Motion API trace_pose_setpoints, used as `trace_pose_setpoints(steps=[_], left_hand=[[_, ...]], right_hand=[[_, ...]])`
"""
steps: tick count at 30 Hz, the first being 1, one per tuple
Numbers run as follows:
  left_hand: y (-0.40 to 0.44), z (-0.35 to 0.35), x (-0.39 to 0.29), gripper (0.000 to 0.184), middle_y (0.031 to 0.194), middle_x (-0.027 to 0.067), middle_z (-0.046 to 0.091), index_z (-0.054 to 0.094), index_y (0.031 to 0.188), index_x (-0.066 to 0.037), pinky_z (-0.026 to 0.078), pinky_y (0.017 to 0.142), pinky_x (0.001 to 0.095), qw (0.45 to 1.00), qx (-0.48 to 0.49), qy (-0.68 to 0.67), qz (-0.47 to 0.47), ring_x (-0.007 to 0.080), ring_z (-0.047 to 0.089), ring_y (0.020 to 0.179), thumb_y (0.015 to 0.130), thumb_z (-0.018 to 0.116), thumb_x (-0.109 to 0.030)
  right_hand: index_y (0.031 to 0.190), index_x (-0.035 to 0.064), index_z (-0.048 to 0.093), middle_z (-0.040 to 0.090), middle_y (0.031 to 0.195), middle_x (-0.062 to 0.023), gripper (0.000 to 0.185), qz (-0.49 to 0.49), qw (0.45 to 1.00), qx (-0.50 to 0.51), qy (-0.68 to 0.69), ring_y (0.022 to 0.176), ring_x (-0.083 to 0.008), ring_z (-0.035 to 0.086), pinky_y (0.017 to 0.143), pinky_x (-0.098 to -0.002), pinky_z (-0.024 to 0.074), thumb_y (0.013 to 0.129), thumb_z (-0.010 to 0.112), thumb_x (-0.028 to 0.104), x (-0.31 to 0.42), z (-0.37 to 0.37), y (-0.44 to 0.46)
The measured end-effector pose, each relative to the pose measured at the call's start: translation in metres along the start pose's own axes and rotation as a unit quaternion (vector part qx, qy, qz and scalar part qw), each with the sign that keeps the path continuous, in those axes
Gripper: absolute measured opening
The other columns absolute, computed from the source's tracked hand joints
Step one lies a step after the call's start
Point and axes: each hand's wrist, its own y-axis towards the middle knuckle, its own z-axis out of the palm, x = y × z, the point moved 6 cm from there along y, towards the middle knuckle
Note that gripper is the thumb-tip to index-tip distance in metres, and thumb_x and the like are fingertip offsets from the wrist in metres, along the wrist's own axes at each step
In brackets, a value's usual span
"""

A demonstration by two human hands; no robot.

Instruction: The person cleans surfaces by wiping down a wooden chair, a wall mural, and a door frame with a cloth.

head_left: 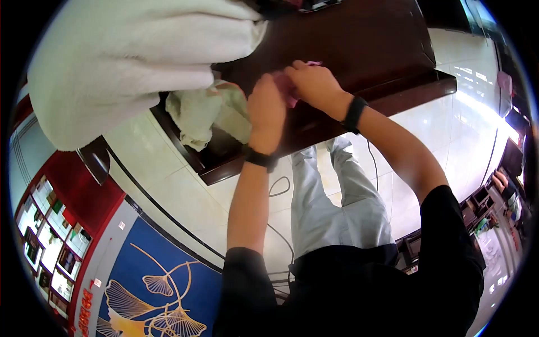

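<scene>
Between my two hands is a small, crumpled pink cloth, held just above the dark wooden table. My left hand is closed on its left side, the fingers slightly blurred. On the other side, my right hand pinches the cloth, and a bit of pink sticks out past the fingertips. Beside my left hand lies a crumpled pale green cloth, partly hidden behind that hand. I wear a black band on each wrist.
A large white towel-like fabric covers the table's left part. The table has a raised wooden edge near me. Cables run across the tiled floor. At lower left stands a blue panel with golden leaves.
</scene>
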Motion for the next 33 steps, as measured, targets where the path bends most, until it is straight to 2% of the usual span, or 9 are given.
trace_pose_setpoints(steps=[7,10,13,15,16,20,25,27,33], left_hand=[[0.026,-0.010,0.073,0.024,0.095,0.0259,0.067,0.055,0.098,0.002,0.051,0.075,0.0524,0.997,0.044,0.023,-0.051,0.0452,0.064,0.095,0.087,0.064,-0.017],[0.040,-0.015,0.047,0.028,0.099,0.0267,0.067,0.055,0.103,0.002,0.052,0.077,0.0533,0.996,0.060,-0.001,-0.067,0.0460,0.063,0.098,0.086,0.066,-0.017],[0.064,0.018,0.026,0.026,0.098,0.0250,0.067,0.057,0.102,0.000,0.054,0.076,0.0513,0.998,-0.063,-0.022,-0.013,0.0435,0.065,0.094,0.085,0.068,-0.016],[0.073,0.041,0.005,0.011,0.095,0.0184,0.066,0.059,0.096,-0.003,0.057,0.072,0.0427,0.997,-0.058,0.042,0.034,0.0352,0.068,0.084,0.094,0.051,-0.009],[0.073,0.050,-0.004,0.010,0.094,0.0180,0.066,0.059,0.096,-0.003,0.057,0.071,0.0413,0.997,-0.038,0.055,0.027,0.0339,0.069,0.084,0.093,0.051,-0.009],[0.044,0.074,-0.020,0.012,0.093,0.0183,0.070,0.063,0.093,-0.002,0.058,0.072,0.0386,0.997,0.047,0.055,0.023,0.0317,0.071,0.085,0.093,0.052,-0.008],[-0.006,0.060,0.018,0.018,0.092,0.0221,0.070,0.072,0.088,-0.001,0.055,0.076,0.0458,0.988,0.155,-0.002,-0.010,0.0388,0.068,0.089,0.086,0.056,-0.009],[-0.007,0.034,0.033,0.008,0.077,0.0149,0.071,0.075,0.080,-0.006,0.057,0.072,0.0394,0.978,0.199,0.030,-0.051,0.0299,0.072,0.080,0.080,0.068,-0.011],[0.011,0.006,0.043,0.032,0.068,0.0150,0.070,0.072,0.069,-0.004,0.057,0.069,0.0379,0.997,0.081,0.008,0.000,0.0294,0.071,0.072,0.090,0.050,-0.013]], right_hand=[[0.102,0.0081,0.062,0.062,0.099,-0.0110,0.028,-0.056,0.994,0.072,-0.065,0.083,-0.0302,0.068,0.067,-0.0373,0.0563,0.077,0.069,0.018,0.042,0.065,0.064],[0.101,0.0109,0.061,0.062,0.100,-0.0107,0.025,-0.072,0.992,0.000,-0.102,0.082,-0.0307,0.068,0.067,-0.0377,0.0562,0.078,0.068,0.018,0.022,0.043,0.063],[0.108,0.0130,0.057,0.061,0.107,-0.0085,0.025,0.042,0.994,-0.020,-0.102,0.094,-0.0337,0.065,0.071,-0.0423,0.0562,0.083,0.062,0.009,-0.021,0.030,0.063],[0.112,0.0138,0.055,0.061,0.108,-0.0092,0.030,0.115,0.989,-0.015,-0.088,0.099,-0.0366,0.063,0.076,-0.0448,0.0552,0.083,0.063,0.009,-0.043,0.022,0.048],[0.111,0.0145,0.058,0.064,0.104,-0.0114,0.021,0.076,0.986,-0.056,-0.136,0.086,-0.0329,0.069,0.068,-0.0411,0.0569,0.090,0.056,0.014,-0.045,0.015,0.039],[0.116,0.0127,0.058,0.068,0.099,-0.0145,0.026,0.149,0.967,0.078,-0.191,0.088,-0.0339,0.070,0.071,-0.0417,0.0577,0.090,0.058,0.016,-0.049,0.034,0.003],[0.105,0.0127,0.071,0.072,0.100,-0.0163,0.026,0.136,0.951,0.259,-0.105,0.095,-0.0350,0.070,0.080,-0.0580,0.0553,0.082,0.069,0.024,-0.010,0.075,-0.014],[0.100,0.0131,0.074,0.073,0.098,-0.0147,0.031,0.054,0.953,0.281,-0.099,0.092,-0.0346,0.071,0.077,-0.0637,0.0532,0.071,0.075,0.023,0.020,0.072,0.002],[0.093,0.0076,0.069,0.072,0.088,-0.0149,0.025,-0.015,0.975,0.214,-0.061,0.083,-0.0313,0.071,0.068,-0.0416,0.0565,0.071,0.075,0.018,0.022,0.061,0.049]])
